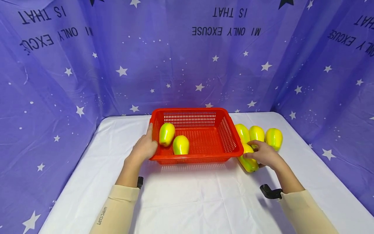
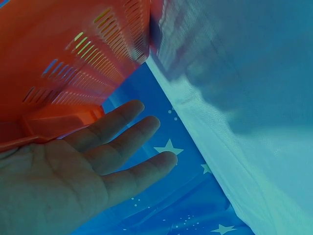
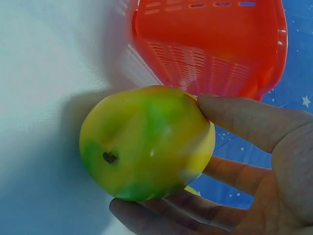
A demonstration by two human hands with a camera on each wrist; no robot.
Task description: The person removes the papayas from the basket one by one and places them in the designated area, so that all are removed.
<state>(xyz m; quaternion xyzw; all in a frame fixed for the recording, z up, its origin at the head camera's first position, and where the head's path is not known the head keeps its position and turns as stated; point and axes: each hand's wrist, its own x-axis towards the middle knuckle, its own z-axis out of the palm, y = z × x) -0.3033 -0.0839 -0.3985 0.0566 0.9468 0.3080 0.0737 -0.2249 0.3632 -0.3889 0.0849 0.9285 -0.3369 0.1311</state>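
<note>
While the left hand (image 1: 144, 148), fingers extended, touches the red basket (image 1: 210, 157) at 9 o'clock, the right hand (image 1: 264, 154) grips a yellow-green fruit (image 1: 249, 164) outside its 4 o'clock corner: apparently pick-up, next calling for a firm lift.

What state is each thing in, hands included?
Red basket: upright, partly filled.
Basket fruits: two, lying inside.
Gripped fruit: held, outside the basket.
Right hand: holding the gripped fruit.
Other fruits: three, outside the basket.
Left hand: fingers extended, touching the basket's left side.
White cloth: spread, creased.
Curtain: hanging.
</note>
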